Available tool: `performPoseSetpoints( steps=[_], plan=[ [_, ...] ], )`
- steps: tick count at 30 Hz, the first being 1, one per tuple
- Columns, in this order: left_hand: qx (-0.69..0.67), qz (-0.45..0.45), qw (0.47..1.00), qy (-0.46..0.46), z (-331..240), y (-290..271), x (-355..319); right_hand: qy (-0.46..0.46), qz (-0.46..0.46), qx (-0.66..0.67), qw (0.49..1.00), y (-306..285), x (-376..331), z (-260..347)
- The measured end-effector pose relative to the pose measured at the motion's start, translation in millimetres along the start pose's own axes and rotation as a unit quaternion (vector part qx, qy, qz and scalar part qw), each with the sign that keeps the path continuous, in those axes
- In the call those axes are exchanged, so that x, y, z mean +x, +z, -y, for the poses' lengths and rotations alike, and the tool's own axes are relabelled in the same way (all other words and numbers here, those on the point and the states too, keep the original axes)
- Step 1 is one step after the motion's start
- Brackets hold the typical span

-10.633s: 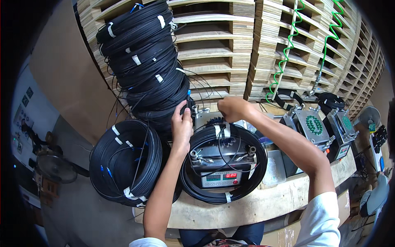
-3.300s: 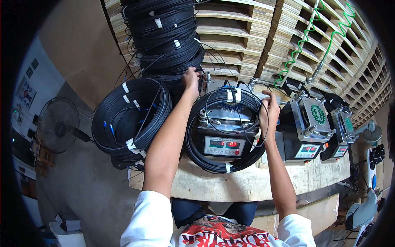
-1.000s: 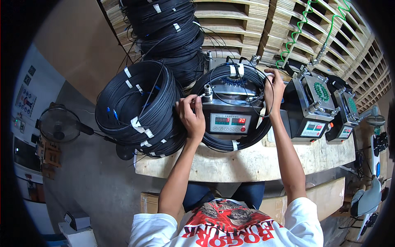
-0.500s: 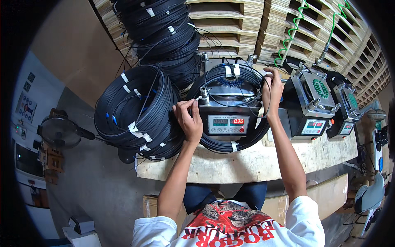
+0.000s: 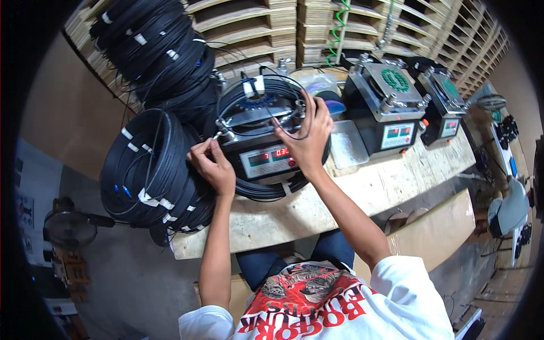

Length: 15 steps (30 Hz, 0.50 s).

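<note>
A black box machine (image 5: 262, 148) with red digit displays sits on the wooden bench, and a coil of black cable (image 5: 266, 96) is looped around it. My left hand (image 5: 212, 167) pinches a metal clamp knob at the machine's front left corner. My right hand (image 5: 306, 136) lies over the machine's top right with fingers spread, touching thin black cable strands there. A stack of taped black cable coils (image 5: 150, 173) leans at the bench's left end, just beside my left hand.
Two similar machines (image 5: 388, 110) (image 5: 442, 105) stand to the right on the bench (image 5: 340, 192), with a small clear tray (image 5: 347, 144) between. More coils (image 5: 153, 51) pile up behind, against stacked wooden boards (image 5: 255, 28). A fan (image 5: 68, 226) stands on the floor at left.
My right hand moved from the coil's right side onto the machine's top. My left hand stays at the front left corner clamp. The view shifted slightly.
</note>
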<state>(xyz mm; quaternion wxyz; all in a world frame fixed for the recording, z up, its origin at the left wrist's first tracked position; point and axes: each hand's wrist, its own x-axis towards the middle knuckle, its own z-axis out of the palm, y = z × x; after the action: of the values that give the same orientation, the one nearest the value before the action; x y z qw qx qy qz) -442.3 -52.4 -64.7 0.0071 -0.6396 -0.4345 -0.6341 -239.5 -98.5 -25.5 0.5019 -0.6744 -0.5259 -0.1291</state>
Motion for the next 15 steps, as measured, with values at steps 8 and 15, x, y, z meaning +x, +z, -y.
performPoseSetpoints(
  steps=[8, 15],
  plan=[
    [0.014, -0.016, 1.000, 0.003, -1.3, 1.5, -0.5, 0.057, 0.048, 0.317, 0.945, -21.6, -4.5, -43.1],
    [0.003, -0.018, 1.000, -0.002, -1.3, 3.6, 1.5, 0.057, 0.061, 0.358, 0.930, -27.7, 6.8, -53.0]
  ],
)
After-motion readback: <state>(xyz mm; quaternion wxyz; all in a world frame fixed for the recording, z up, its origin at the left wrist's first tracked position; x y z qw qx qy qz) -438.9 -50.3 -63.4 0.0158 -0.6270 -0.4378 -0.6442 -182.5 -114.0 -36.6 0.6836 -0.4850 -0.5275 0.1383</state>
